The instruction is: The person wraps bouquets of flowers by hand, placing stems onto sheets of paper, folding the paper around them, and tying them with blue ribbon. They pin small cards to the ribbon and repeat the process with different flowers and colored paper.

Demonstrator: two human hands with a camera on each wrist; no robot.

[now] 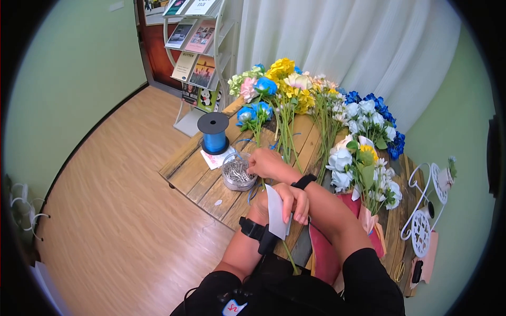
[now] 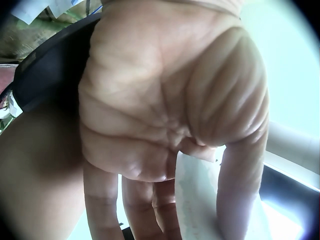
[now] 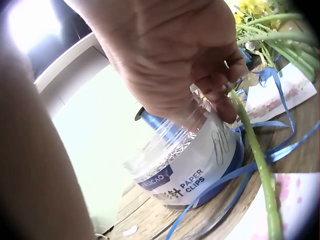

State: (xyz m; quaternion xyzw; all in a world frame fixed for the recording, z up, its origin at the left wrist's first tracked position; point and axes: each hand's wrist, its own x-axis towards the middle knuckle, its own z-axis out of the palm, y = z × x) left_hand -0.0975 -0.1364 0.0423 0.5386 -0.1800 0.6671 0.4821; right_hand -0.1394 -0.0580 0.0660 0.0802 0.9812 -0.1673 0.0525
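Note:
My left hand (image 1: pixel 295 203) pinches a folded white paper (image 1: pixel 276 213) between thumb and fingers; in the left wrist view the paper (image 2: pixel 196 195) stands beside the thumb. A green stem (image 1: pixel 289 252) shows below it. My right hand (image 1: pixel 268 163) reaches over the round clear tub of paper clips (image 1: pixel 239 173). In the right wrist view, the fingers of this hand (image 3: pixel 185 65) are curled at the rim of the tub (image 3: pixel 185 175), and whether they hold a clip is hidden. Close by the fingertips runs a green stem (image 3: pixel 255 145).
A blue ribbon spool (image 1: pixel 214 134) stands behind the tub, with loose ribbon (image 3: pixel 280 155) around it. Artificial flowers (image 1: pixel 298 95) cover the table's back; a bouquet (image 1: pixel 363 168) lies right, over red wrapping (image 1: pixel 324 253). A white metal stand (image 1: pixel 421 231) is at far right.

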